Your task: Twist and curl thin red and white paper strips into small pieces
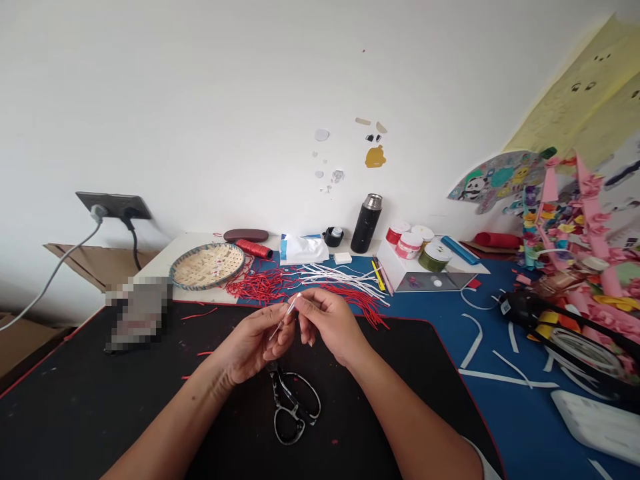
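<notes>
Head view, clock dirs taken from the hands: L hand [250,347] & R hand [333,327] raised off black desk mat [95,393], close together. Fingertips [300,308] of both pinched on thin pale sliver [286,319], btwn the hands and angled twd 7 o'clock; poss. metal needle or paper strip, too small to tell. Black-handled scissors [293,417] at 6 o'clock, just below L hand, not touched; blades hidden. Red paper strips [260,287] in loose heap at 11 o'clock, white paper strips [340,277] at 12–1 o'clock, both unbundled. Woven bamboo tray [173,275] at 10 o'clock, scraps inside. Pale offcuts [473,343] on blue desk mat [505,413] at 3 o'clock. Pink paper craft pile [593,200] at 2 o'clock. Judged progress: many strips apparently cut already; both heaps largely unworked, no bundle in view.
</notes>
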{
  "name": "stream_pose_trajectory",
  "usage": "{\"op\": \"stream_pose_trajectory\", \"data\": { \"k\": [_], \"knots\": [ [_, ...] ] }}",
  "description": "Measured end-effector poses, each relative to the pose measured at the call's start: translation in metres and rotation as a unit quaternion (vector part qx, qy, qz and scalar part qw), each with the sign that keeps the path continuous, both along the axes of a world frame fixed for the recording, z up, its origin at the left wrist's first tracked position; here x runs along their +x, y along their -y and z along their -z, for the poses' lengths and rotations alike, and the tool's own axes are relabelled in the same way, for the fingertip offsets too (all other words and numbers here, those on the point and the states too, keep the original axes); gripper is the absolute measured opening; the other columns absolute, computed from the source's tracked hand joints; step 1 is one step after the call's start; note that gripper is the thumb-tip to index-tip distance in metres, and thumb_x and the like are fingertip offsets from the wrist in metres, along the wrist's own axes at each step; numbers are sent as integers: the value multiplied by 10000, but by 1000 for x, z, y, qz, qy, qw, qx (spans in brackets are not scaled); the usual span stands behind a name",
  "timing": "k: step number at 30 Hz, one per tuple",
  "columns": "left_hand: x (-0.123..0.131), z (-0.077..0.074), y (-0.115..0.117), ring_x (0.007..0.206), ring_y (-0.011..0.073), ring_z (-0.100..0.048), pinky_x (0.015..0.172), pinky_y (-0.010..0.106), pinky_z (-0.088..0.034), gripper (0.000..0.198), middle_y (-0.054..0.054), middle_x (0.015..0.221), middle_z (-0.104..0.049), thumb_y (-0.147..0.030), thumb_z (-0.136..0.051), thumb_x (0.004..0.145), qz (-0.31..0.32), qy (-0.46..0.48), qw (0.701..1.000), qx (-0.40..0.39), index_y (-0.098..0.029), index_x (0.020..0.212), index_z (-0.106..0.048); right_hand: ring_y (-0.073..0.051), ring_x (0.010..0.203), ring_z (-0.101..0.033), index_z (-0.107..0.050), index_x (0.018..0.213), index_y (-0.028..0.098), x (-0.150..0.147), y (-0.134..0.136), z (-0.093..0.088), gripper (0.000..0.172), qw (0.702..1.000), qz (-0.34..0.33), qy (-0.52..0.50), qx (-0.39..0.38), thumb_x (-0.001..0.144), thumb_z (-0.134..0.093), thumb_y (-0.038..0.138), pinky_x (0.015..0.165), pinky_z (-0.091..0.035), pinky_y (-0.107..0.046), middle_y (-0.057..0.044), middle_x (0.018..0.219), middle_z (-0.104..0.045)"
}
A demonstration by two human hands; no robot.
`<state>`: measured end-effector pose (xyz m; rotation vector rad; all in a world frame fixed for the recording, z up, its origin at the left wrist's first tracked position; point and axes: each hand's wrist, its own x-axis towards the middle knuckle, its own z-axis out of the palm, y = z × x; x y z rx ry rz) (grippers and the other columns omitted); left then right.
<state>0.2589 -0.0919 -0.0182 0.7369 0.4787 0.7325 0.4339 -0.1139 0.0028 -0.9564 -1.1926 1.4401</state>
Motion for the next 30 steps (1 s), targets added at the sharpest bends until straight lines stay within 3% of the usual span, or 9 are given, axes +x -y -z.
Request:
{"op": "stream_pose_trajectory", "data": {
  "k": [6,12,18,30],
  "knots": [
    [2,-7,3,431,76,-473,372,155,-299,333,-8,559,-600,-420,-845,850,-15,-32,999,17,-150,756,-672,-104,457,-555,-709,891,182,1,-1,1,400,999,19,27,10,894,-723,582,430,-422,-211,43,576,-586],
    [0,-15,4,529,124,-600,459,200,-447,440,61,689,-724,-577,-787,871,-23,-127,983,128,-138,855,-764,-103,449,-532,-692,877,182,3,-2,3,377,996,39,71,33,897,-704,558,424,-424,-211,45,564,-584],
    [-5,-18,1,589,130,-610,522,213,-463,472,65,725,-749,-612,-755,885,-6,-201,961,192,-144,842,-798,-101,474,-548,-689,872,174,2,-2,2,348,992,43,104,52,917,-683,519,435,-439,-212,31,626,-612],
    [-4,-19,2,519,116,-600,466,196,-439,404,55,644,-733,-539,-809,859,4,-156,978,139,-141,793,-799,-99,456,-538,-683,896,181,3,-2,5,356,998,5,68,14,933,-672,535,429,-437,-209,42,599,-599]
  ]
}}
